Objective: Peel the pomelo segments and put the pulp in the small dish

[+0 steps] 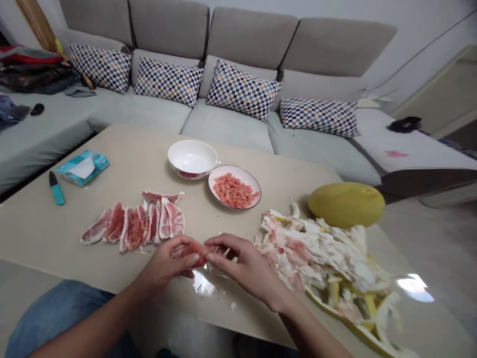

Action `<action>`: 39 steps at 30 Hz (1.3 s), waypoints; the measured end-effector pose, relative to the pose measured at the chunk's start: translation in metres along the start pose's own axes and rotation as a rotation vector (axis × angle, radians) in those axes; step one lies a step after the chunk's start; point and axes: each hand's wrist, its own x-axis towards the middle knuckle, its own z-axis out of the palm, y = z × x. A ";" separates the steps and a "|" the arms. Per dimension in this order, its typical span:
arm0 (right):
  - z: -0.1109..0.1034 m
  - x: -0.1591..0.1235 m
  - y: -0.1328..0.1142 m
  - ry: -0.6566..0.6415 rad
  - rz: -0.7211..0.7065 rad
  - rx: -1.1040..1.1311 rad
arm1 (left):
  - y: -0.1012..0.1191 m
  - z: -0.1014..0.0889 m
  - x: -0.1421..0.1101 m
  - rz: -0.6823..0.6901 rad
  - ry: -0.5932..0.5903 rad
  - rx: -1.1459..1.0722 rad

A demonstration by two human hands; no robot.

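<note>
My left hand [169,261] is closed around a red pomelo segment [197,251] near the table's front edge. Thumb and forefinger of my right hand [238,261] pinch at the segment's right end; whether a bit of membrane sits between them is too small to make out. Left of my hands lies a row of pomelo segments [139,223] with pale skin on them. Beyond my hands, a plate [257,201] with a dark rim bears peeled red pulp [234,190]. A heap of peel and membrane [320,253] spreads to the right of my right hand.
A white bowl [192,156] stands touching or close to the plate. A whole yellow-green pomelo [346,203] rests behind the peel heap. At the far left lie a teal-handled knife [57,191] and a tissue pack [82,168]. A grey sofa [227,127] lines the table's far side.
</note>
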 end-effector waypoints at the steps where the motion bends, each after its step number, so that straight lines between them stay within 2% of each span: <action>1: 0.003 -0.004 -0.002 0.007 0.006 -0.011 | 0.000 0.001 0.000 0.012 0.004 0.007; 6: 0.008 -0.010 -0.003 0.040 0.044 -0.020 | -0.006 0.001 0.000 0.079 0.004 0.108; 9: 0.011 -0.011 -0.003 0.014 0.075 0.039 | -0.008 -0.001 0.000 0.114 -0.014 0.155; 13: 0.015 -0.012 -0.002 -0.029 0.135 0.150 | -0.007 -0.002 -0.001 0.097 -0.066 0.159; 23: 0.010 -0.010 -0.002 -0.085 0.219 0.298 | -0.003 -0.002 -0.003 0.053 -0.090 0.119; 30: 0.004 -0.004 0.009 -0.236 0.302 0.458 | -0.002 -0.003 -0.001 0.006 -0.111 0.108; 32: 0.005 -0.007 0.009 -0.203 0.268 0.399 | -0.003 -0.004 0.001 0.012 -0.104 0.103; 37: 0.015 -0.015 0.006 0.057 0.059 0.178 | -0.004 -0.005 0.002 0.031 -0.084 0.098; 39: 0.016 -0.015 0.006 0.084 0.025 0.149 | -0.004 -0.005 0.001 0.017 -0.095 0.086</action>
